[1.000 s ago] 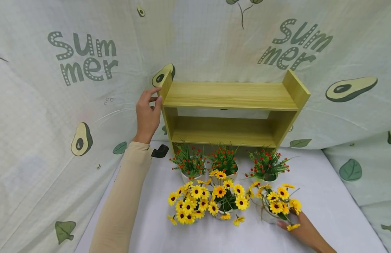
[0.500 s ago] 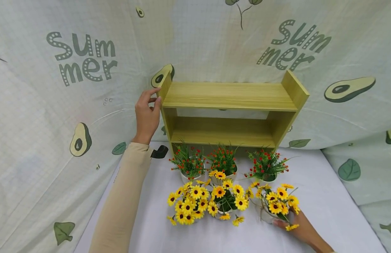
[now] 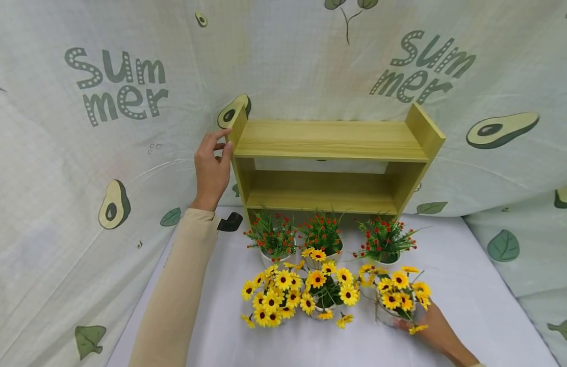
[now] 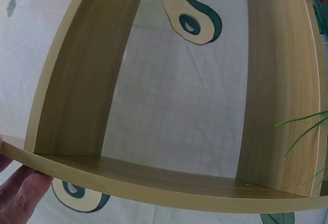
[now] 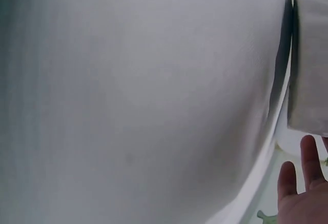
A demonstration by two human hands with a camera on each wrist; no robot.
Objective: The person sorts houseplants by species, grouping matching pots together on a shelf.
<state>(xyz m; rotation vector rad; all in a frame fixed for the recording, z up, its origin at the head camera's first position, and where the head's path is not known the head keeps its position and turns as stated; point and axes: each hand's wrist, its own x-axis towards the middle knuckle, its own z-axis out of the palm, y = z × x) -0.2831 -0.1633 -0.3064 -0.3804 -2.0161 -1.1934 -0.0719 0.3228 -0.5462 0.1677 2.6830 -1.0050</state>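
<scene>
In the head view my left hand [image 3: 212, 171] rests its fingertips against the outer left side of a wooden shelf [image 3: 331, 140]. The left wrist view shows its fingers [image 4: 20, 196] outside the side panel. At the lower right, my right hand [image 3: 435, 329] holds a pot of yellow artificial flowers [image 3: 395, 298], thumb on its near side; flowers hide some fingers. A pale pot wall [image 5: 310, 60] and two fingertips show at the right wrist view's edge. More yellow flowers [image 3: 272, 303] and yellow flowers [image 3: 329, 285] stand to the left in pots.
Between shelf and yellow flowers stand red-dotted green plants: a left plant [image 3: 273, 237], a middle plant [image 3: 323, 237] and a right plant [image 3: 386, 239]. A white cloth [image 3: 228, 316] covers the table. Patterned fabric [image 3: 311, 61] hangs behind. A black object [image 3: 230, 222] sits by my left wrist.
The held pot's yellow flowers have shifted slightly left and turned as my right hand moves. My left hand keeps its place at the shelf. The whole head view drifts a little left.
</scene>
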